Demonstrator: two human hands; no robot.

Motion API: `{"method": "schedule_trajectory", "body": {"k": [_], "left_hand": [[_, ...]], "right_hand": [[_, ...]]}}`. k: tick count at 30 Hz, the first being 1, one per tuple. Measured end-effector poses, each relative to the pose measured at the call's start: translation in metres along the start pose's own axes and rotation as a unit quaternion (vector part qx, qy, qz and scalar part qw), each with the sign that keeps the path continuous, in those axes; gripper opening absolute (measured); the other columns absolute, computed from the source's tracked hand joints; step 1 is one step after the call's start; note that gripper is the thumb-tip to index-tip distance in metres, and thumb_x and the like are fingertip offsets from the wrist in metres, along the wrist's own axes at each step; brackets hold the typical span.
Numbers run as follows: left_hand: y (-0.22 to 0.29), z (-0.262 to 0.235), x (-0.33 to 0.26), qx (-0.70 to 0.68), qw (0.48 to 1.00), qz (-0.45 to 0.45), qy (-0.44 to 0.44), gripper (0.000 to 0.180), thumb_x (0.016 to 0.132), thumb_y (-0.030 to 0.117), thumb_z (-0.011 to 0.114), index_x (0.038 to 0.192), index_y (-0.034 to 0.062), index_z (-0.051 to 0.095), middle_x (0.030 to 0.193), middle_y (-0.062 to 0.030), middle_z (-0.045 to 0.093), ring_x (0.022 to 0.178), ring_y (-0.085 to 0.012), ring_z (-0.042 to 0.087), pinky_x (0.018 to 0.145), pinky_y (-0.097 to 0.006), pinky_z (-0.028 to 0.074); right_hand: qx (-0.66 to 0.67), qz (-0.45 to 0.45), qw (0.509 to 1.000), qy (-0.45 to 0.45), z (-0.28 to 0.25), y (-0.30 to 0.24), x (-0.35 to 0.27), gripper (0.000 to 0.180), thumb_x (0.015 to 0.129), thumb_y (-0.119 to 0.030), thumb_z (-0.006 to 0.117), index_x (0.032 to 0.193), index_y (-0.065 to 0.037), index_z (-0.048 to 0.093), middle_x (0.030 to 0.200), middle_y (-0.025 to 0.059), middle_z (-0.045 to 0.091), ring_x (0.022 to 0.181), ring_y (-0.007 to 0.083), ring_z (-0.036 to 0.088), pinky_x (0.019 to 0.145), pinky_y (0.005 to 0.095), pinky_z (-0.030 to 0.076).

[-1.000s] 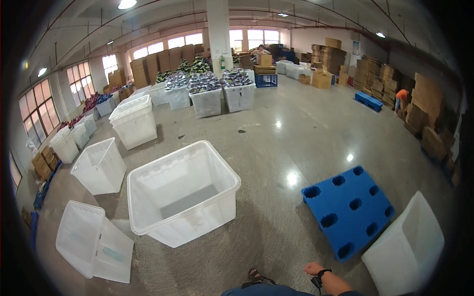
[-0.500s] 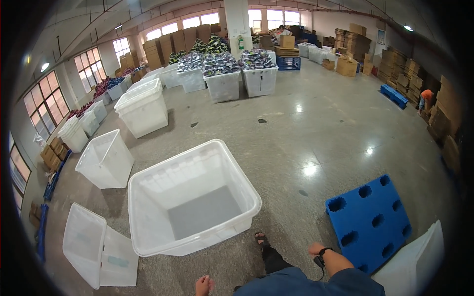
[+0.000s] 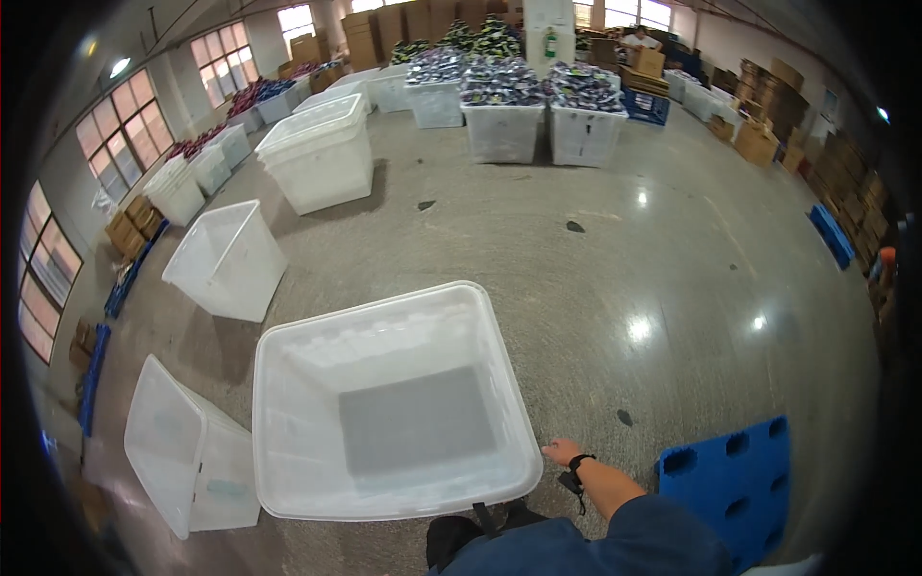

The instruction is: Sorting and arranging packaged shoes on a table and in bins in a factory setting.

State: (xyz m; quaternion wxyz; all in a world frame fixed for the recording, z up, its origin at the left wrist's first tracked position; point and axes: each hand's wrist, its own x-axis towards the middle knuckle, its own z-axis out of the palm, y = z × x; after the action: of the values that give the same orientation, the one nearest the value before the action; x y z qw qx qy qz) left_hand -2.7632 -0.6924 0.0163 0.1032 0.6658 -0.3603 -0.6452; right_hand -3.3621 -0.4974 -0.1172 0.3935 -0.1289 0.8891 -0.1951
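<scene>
A large white plastic bin [image 3: 384, 506], with nothing in it but its grey floor showing, stands right in front of me. My right hand [image 3: 565, 451] reaches toward its near right corner, the fingers loosely stretched and holding nothing. A small gap appears between the fingertips and the rim. On that wrist is a black band [image 3: 580, 463] with a small dark piece hanging from it. My left hand is out of sight.
A tilted white bin [image 3: 216, 470] and another white bin [image 3: 235, 264] stand to the left. A blue pallet [image 3: 715, 470] is at the lower right. Farther back are stacked bins [image 3: 322, 163], bins full of wrapped goods [image 3: 586, 134], cardboard [image 3: 759, 142] and a person [image 3: 642, 40].
My right hand has moved left to beside the bin's near right corner. My left hand has dropped out of view. The view has turned left and the large bin is closer.
</scene>
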Motion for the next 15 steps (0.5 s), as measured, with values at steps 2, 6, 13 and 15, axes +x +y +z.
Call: {"method": "schedule_trajectory", "body": {"k": [2, 6, 13, 15], "left_hand": [[-0.015, -0.008, 0.003, 0.119, 0.989, 0.088, 0.016, 0.023, 0.096, 0.027, 0.064, 0.107, 0.006, 0.065, 0.093, -0.0177, 0.069, 0.088, -0.0302, 0.067, 0.074, -0.045, 0.055], [-0.007, -0.021, 0.04, 0.363, 0.901, 0.234, 0.022, 0.024, 0.091, 0.021, 0.062, 0.107, 0.0043, 0.067, 0.093, -0.0208, 0.07, 0.088, -0.0336, 0.068, 0.073, -0.047, 0.055], [0.049, -0.046, 0.134, 0.296, 0.953, 0.071, -0.015, 0.029, 0.1, 0.03, 0.057, 0.102, 0.0027, 0.068, 0.086, -0.0097, 0.069, 0.071, -0.022, 0.065, 0.064, -0.037, 0.052], [0.043, -0.053, 0.127, 0.252, 0.968, 0.006, -0.018, 0.033, 0.103, 0.033, 0.056, 0.1, 0.0023, 0.068, 0.083, -0.0065, 0.069, 0.066, -0.0186, 0.064, 0.061, -0.034, 0.051]], "right_hand": [[-0.003, -0.029, 0.997, 0.077, 0.027, -0.018, 0.027, 0.066, 0.092, -0.049, 0.068, 0.13, 0.005, 0.065, 0.122, 0.0229, 0.072, 0.111, 0.0371, 0.07, 0.096, 0.0443, 0.053], [0.114, 0.078, 0.988, 0.067, 0.039, -0.059, 0.038, 0.085, 0.084, -0.057, 0.072, 0.136, 0.009, 0.058, 0.134, 0.0302, 0.063, 0.125, 0.0435, 0.062, 0.106, 0.0458, 0.048], [0.105, 0.137, 0.98, 0.095, 0.036, -0.124, 0.084, 0.083, 0.085, -0.056, 0.073, 0.13, 0.012, 0.061, 0.124, 0.0322, 0.067, 0.117, 0.0428, 0.067, 0.101, 0.0458, 0.051], [0.109, 0.115, 0.98, 0.119, 0.024, -0.129, 0.11, 0.078, 0.089, -0.052, 0.072, 0.129, 0.014, 0.06, 0.12, 0.0304, 0.069, 0.11, 0.0407, 0.069, 0.096, 0.0461, 0.053]]}}
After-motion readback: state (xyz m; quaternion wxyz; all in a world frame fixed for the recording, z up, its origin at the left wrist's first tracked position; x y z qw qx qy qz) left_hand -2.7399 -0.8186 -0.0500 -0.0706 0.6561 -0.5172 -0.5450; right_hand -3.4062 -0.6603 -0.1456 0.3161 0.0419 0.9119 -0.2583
